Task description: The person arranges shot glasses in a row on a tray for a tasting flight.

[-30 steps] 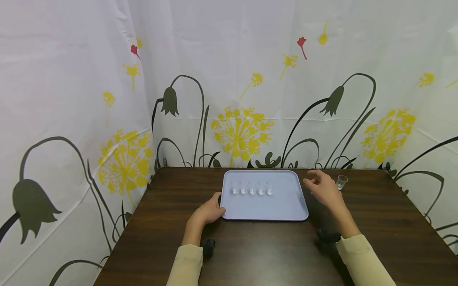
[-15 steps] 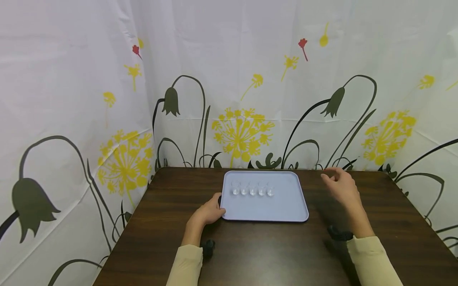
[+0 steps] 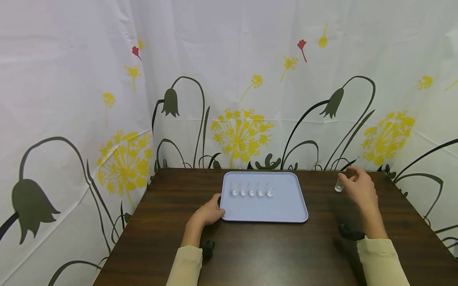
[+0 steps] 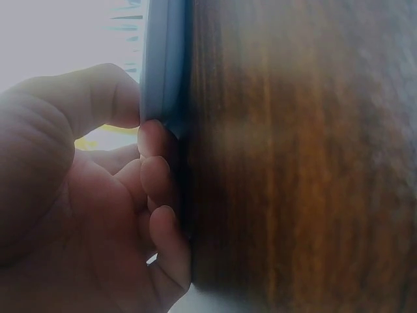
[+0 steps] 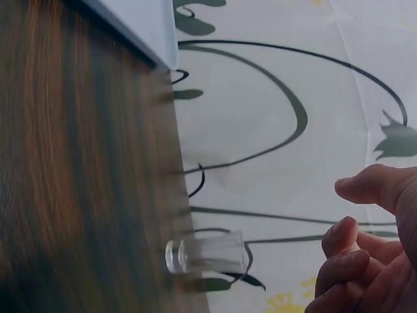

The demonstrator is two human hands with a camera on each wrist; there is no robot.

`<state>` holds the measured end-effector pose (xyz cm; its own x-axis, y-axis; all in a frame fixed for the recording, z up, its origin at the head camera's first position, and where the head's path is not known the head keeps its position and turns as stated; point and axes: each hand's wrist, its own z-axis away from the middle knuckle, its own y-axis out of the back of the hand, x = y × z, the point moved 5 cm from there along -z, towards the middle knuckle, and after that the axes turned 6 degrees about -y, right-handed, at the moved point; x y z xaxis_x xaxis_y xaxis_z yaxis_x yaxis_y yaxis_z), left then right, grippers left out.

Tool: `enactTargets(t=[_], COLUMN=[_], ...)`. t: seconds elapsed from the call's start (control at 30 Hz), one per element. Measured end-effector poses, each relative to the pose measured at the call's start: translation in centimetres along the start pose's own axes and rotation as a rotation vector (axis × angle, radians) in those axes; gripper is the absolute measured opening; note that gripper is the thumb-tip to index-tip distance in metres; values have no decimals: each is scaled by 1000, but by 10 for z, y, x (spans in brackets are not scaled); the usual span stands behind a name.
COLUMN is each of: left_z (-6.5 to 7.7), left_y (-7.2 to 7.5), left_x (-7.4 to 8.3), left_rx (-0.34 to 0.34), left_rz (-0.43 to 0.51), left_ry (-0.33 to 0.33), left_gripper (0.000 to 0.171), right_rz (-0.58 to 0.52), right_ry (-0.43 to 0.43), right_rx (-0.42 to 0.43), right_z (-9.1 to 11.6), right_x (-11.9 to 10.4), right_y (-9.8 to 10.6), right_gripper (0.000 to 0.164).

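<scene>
My left hand (image 3: 208, 210) grips the left edge of a pale blue-lilac tray (image 3: 264, 212), thumb at the rim and fingertips under it; the left wrist view shows the tray's edge (image 4: 161, 65) between thumb and fingers. On the tray stand several small clear shot glasses (image 3: 252, 191) in a row. To the right, my right hand (image 3: 361, 190) hovers beside a single shot glass (image 3: 338, 186), overlapping it in the head view. In the right wrist view that glass (image 5: 212, 253) stands upright on the table, apart from the loosely bent fingers (image 5: 342, 267).
A dark wooden table (image 3: 257, 254) carries everything. White curtain (image 3: 229, 51) with printed flowers hangs right behind its far edge and along both sides. A black wrist strap (image 3: 350, 233) shows at the right sleeve.
My right hand has moved rightward, away from the tray, to the lone shot glass. The left hand, tray and row of glasses stay where they were.
</scene>
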<state>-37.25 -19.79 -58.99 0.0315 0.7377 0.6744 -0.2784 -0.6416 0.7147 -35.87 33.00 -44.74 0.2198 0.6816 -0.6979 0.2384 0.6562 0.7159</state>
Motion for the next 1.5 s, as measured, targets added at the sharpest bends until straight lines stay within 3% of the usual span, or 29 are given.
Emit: enactTargets(t=[0.2,0.43,0.7,1.03,1.5], left_z=[-1,-1,-2,2,0], left_y=[-1,-2,-4,-2,0], left_x=[-2,-3,-8,-2,-1], left_rx=[-3,-13,-16,-21,-7], left_rz=[-8,-6,19,11,-1], left_ry=[1,11,21,14,4], left_gripper=[78,79,77,77,77], right_rz=[45,77,89,100,100], right_ry=[-85,-117,-138,-150,-117], right_rx=[-10,-57,-94,-130,-144], right_z=[-3,-5,-6,-8,-11], right_x=[17,30,36,37,38], right_y=[3,1,-5,-11,-16], right_gripper=[88,98,95,84,72])
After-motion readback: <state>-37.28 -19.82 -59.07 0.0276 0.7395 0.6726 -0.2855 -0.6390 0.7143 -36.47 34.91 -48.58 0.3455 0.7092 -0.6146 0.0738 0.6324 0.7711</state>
